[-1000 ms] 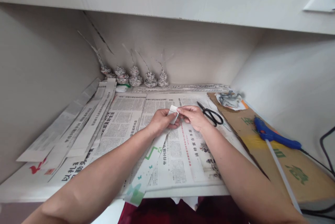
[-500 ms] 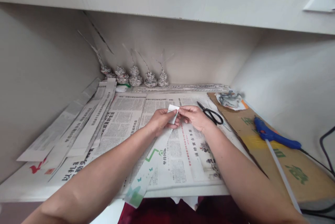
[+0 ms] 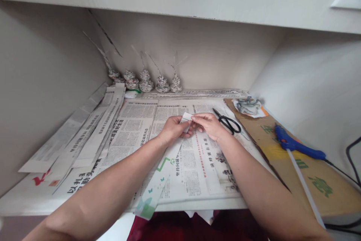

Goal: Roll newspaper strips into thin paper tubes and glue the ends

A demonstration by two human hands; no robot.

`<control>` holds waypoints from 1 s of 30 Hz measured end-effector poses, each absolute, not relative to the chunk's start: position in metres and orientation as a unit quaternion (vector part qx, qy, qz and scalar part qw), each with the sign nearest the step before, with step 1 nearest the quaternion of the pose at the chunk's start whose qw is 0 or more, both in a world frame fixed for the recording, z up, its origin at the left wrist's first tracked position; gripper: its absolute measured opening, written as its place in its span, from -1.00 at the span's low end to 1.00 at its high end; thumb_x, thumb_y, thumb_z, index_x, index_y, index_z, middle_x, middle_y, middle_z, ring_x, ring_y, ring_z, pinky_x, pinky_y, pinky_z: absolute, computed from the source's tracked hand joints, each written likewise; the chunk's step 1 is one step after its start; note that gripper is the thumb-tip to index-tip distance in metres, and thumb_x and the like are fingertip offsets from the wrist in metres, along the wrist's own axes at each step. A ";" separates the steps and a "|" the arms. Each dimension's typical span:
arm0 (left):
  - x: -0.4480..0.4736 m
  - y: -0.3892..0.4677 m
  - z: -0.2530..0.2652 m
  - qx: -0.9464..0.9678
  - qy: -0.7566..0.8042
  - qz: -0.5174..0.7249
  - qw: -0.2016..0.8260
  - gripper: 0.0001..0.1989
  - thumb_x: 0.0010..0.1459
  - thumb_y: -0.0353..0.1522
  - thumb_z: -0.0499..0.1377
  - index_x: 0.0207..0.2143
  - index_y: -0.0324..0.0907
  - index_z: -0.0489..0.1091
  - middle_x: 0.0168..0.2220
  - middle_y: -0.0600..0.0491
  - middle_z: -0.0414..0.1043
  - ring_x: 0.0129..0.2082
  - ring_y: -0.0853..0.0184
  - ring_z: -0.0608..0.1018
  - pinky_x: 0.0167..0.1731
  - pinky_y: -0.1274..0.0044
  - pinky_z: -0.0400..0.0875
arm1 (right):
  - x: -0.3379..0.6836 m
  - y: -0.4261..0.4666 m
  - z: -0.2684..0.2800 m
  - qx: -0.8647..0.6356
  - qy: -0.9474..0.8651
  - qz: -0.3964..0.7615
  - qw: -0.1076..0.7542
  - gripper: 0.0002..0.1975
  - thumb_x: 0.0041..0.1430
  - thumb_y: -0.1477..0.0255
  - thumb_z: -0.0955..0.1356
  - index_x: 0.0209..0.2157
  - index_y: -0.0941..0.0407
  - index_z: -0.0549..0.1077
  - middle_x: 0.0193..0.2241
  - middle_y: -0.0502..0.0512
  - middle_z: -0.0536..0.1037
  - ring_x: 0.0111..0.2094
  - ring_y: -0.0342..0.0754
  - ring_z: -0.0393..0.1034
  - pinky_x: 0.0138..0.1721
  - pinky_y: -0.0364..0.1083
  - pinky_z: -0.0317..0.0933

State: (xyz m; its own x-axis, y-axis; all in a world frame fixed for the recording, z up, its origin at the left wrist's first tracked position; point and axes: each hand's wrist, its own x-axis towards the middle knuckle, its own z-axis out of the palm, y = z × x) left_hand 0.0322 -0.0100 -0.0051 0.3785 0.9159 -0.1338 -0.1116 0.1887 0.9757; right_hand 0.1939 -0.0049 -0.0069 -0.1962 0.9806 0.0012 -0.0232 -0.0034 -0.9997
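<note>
A long newspaper strip [image 3: 153,192] with green print slants up from the table's front edge to my hands. Its white upper end is pinched between the fingers of my left hand [image 3: 175,129], palm turned inward. My right hand [image 3: 208,123] grips the corner of that same end with thumb and fingertips. The fingers of both hands meet there and partly hide the paper. Just beyond my right hand lie black-handled scissors [image 3: 229,121], apart from it. Spread newspaper [image 3: 135,120] covers the table beneath.
Cut newspaper strips [image 3: 96,128] are stacked at the left. Several woven paper gourd shapes [image 3: 162,84] stand along the back wall, beside thin paper rods [image 3: 197,94]. On the right, cardboard [image 3: 296,173] bears a blue glue gun [image 3: 299,147] with its cord and a crumpled grey clump [image 3: 248,107].
Both hands keep their hold on the strip's end, with only slight finger movement. The view has shifted a little; nothing else has visibly moved.
</note>
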 end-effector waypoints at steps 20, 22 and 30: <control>0.035 -0.009 -0.010 0.487 0.407 0.382 0.672 -0.77 0.05 -0.29 0.20 -0.39 -0.32 0.46 -0.48 -0.08 0.50 -0.45 0.30 0.56 -0.37 0.45 0.51 | 0.192 -0.002 -0.012 -0.471 -0.528 0.540 0.455 -0.72 -0.08 0.26 0.44 -0.39 0.19 0.53 -0.65 0.04 0.46 -0.66 -0.20 0.25 -0.73 -0.22 -0.11; 0.035 -0.008 -0.012 0.491 0.408 0.383 0.668 -0.77 0.07 -0.29 0.18 -0.38 -0.33 0.45 -0.47 -0.09 0.50 -0.45 0.30 0.56 -0.36 0.44 0.51 | 0.191 -0.002 -0.012 -0.475 -0.523 0.535 0.463 -0.72 -0.10 0.25 0.45 -0.41 0.19 0.53 -0.65 0.04 0.45 -0.66 -0.20 0.24 -0.73 -0.22 -0.13; 0.035 -0.009 -0.013 0.510 0.411 0.373 0.657 -0.78 0.10 -0.31 0.14 -0.35 -0.31 0.45 -0.43 -0.10 0.51 -0.43 0.30 0.56 -0.35 0.43 0.51 | 0.190 -0.003 -0.013 -0.495 -0.509 0.529 0.465 -0.71 -0.16 0.24 0.48 -0.46 0.19 0.52 -0.67 0.03 0.43 -0.68 -0.22 0.21 -0.75 -0.23 -0.17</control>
State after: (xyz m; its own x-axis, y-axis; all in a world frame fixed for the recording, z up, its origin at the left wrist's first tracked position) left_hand 0.0353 -0.0087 -0.0131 0.3835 0.9097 -0.1595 -0.0714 0.2014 0.9769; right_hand 0.1898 -0.0026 -0.0135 -0.0773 0.9958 -0.0501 0.0120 -0.0493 -0.9987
